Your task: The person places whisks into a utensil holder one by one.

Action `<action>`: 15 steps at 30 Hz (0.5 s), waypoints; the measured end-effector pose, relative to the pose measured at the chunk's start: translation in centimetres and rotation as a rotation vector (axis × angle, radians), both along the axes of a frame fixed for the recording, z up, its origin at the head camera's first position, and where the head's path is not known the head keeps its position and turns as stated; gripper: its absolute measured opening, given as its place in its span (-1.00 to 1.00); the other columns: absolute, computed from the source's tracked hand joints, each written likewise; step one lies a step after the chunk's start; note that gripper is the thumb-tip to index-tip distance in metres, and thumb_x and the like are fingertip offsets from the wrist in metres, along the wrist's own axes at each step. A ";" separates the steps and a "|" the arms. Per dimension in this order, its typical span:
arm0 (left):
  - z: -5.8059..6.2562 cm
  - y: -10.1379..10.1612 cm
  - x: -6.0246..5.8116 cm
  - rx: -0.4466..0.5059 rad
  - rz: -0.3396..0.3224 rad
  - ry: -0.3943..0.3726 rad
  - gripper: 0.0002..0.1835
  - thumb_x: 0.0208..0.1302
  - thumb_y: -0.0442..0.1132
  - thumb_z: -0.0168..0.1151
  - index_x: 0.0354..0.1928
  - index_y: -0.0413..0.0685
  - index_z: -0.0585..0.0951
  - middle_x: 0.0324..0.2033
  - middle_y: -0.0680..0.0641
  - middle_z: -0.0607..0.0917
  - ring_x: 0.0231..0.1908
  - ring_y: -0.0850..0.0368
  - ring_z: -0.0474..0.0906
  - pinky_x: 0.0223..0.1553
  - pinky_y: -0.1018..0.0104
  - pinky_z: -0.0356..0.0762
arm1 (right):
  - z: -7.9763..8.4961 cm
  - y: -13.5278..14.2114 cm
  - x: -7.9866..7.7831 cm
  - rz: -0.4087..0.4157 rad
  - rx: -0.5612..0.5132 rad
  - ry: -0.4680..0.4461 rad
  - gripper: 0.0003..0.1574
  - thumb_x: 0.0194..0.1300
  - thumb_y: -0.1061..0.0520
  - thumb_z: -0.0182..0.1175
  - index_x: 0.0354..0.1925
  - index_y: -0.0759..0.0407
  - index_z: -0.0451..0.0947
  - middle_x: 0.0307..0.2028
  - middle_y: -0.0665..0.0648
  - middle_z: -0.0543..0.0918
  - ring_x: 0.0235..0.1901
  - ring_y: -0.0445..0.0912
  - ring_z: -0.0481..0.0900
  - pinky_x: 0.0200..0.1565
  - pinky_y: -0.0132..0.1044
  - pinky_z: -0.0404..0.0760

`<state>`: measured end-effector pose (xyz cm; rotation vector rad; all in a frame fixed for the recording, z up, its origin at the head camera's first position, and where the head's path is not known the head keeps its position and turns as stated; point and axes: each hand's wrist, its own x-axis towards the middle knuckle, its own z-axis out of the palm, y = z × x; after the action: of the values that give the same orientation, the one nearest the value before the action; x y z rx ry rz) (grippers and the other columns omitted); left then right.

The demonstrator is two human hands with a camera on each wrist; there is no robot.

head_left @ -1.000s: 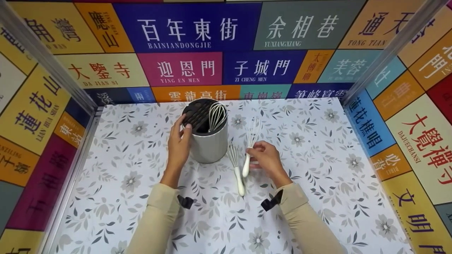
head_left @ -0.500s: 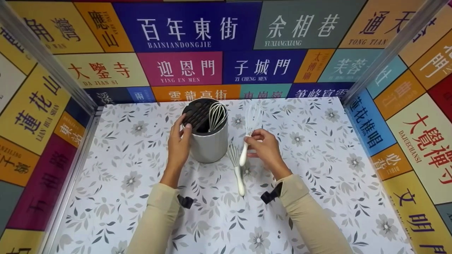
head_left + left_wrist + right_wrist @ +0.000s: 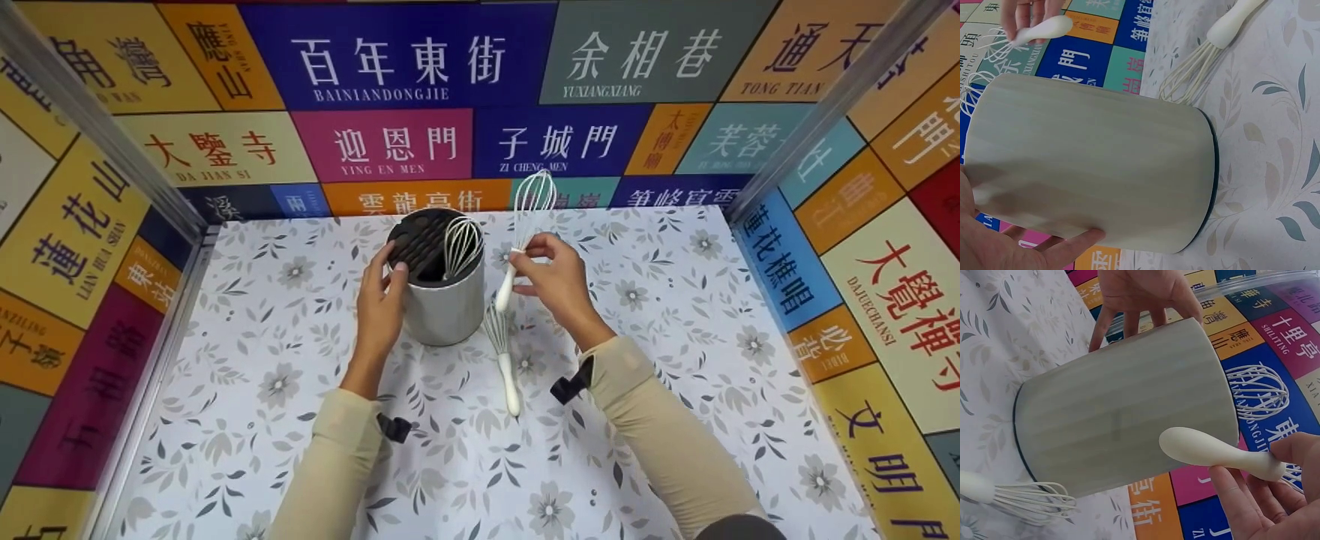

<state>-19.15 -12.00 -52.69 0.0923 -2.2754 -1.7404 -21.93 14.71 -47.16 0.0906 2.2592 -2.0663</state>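
Observation:
In the head view a grey-white cylindrical utensil holder (image 3: 442, 311) with a black slotted top stands upright on the table. A whisk (image 3: 463, 244) stands in its larger opening, wires up. My left hand (image 3: 381, 304) rests against the holder's left side, thumb near the rim and fingers fairly straight; the left wrist view shows fingers (image 3: 1075, 247) along the wall. My right hand (image 3: 559, 281) pinches another whisk (image 3: 506, 289) just below its wires, raised right of the holder with its handle (image 3: 1207, 447) pointing down. A third whisk (image 3: 508, 382) lies on the table before the holder.
The table (image 3: 262, 450) has a white leaf-and-flower cover. Panels of coloured signs (image 3: 397, 146) rise at the back and both sides, with clear corner strips (image 3: 817, 120) between them. A dark round shape (image 3: 739, 527) shows at the bottom edge, right.
My right hand has lifted the whisk up and slightly left, towards the holder; its wires now stand in front of the back panel. The left hand, holder and lying whisk have stayed put.

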 end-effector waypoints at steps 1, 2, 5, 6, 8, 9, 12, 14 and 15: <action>0.0 0.0 0.0 0.000 -0.002 0.000 -0.50 0.58 0.02 0.02 0.48 0.20 0.40 0.43 -0.08 0.42 0.45 0.09 0.31 0.46 0.10 0.34 | 0.2 -0.1 -0.2 -0.001 -0.006 0.008 -0.65 0.32 0.12 0.38 -0.04 0.25 0.52 -0.08 0.23 0.61 -0.20 0.04 0.76 -0.21 -0.09 0.81; 0.0 0.0 0.0 0.000 -0.003 -0.001 -0.49 0.58 0.03 0.02 0.48 0.20 0.39 0.43 -0.08 0.41 0.45 0.10 0.30 0.47 0.10 0.34 | 0.4 -0.1 -0.4 -0.002 -0.011 0.013 -0.65 0.32 0.12 0.37 -0.04 0.25 0.51 -0.07 0.23 0.60 -0.19 0.05 0.76 -0.21 -0.09 0.81; -0.1 0.0 0.0 -0.005 -0.005 -0.005 -0.49 0.58 0.05 0.00 0.49 0.21 0.38 0.44 -0.07 0.40 0.46 0.10 0.29 0.47 0.09 0.33 | 1.1 -0.2 -1.1 -0.007 -0.016 0.034 -0.65 0.32 0.10 0.37 -0.04 0.24 0.51 -0.06 0.23 0.61 -0.16 0.06 0.76 -0.20 -0.09 0.81; -0.1 0.0 0.0 -0.007 -0.005 -0.007 -0.49 0.58 0.05 0.00 0.49 0.22 0.38 0.44 -0.06 0.40 0.46 0.11 0.29 0.48 0.09 0.33 | 1.4 -0.2 -1.3 -0.009 -0.015 0.040 -0.65 0.32 0.09 0.38 -0.04 0.23 0.51 -0.06 0.22 0.61 -0.14 0.06 0.75 -0.19 -0.10 0.81; -0.1 0.0 0.0 -0.009 -0.003 -0.009 -0.49 0.58 0.05 0.00 0.49 0.22 0.38 0.44 -0.06 0.41 0.46 0.11 0.29 0.48 0.10 0.33 | 2.0 -0.2 -1.6 -0.013 -0.020 0.054 -0.63 0.32 0.08 0.38 -0.03 0.23 0.51 -0.05 0.22 0.61 -0.12 0.07 0.75 -0.18 -0.09 0.81; -0.1 0.0 -0.1 -0.011 -0.002 -0.010 -0.49 0.58 0.04 0.00 0.49 0.21 0.38 0.44 -0.07 0.41 0.46 0.11 0.29 0.48 0.10 0.33 | 2.3 -0.2 -1.8 -0.017 -0.019 0.063 -0.62 0.33 0.08 0.38 -0.01 0.24 0.51 -0.05 0.22 0.61 -0.12 0.07 0.75 -0.18 -0.09 0.81; -0.1 0.0 -0.1 -0.011 -0.003 -0.012 -0.49 0.58 0.03 0.01 0.49 0.21 0.39 0.44 -0.06 0.41 0.46 0.11 0.29 0.47 0.10 0.33 | 3.1 -0.4 -2.3 -0.027 -0.024 0.086 -0.57 0.34 0.07 0.37 0.04 0.27 0.49 -0.04 0.22 0.60 -0.11 0.07 0.75 -0.18 -0.10 0.81; -0.1 0.0 -0.1 -0.012 -0.003 -0.017 -0.50 0.58 0.03 0.01 0.49 0.22 0.39 0.45 -0.06 0.41 0.46 0.10 0.29 0.48 0.10 0.33 | 3.6 -0.6 -2.6 -0.035 -0.035 0.102 -0.54 0.35 0.07 0.36 0.06 0.28 0.48 -0.02 0.22 0.60 -0.10 0.06 0.74 -0.17 -0.09 0.81; -0.1 0.0 -0.1 -0.012 -0.003 -0.020 -0.50 0.58 0.03 0.01 0.49 0.22 0.39 0.45 -0.06 0.41 0.46 0.11 0.29 0.48 0.10 0.33 | 3.8 -0.7 -2.7 -0.038 -0.039 0.111 -0.54 0.35 0.06 0.35 0.07 0.28 0.48 -0.01 0.23 0.59 -0.10 0.06 0.74 -0.17 -0.10 0.81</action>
<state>-19.23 -12.05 -52.79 0.1042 -2.3006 -1.7345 -24.61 14.02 -43.36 0.0162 2.2954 -2.1854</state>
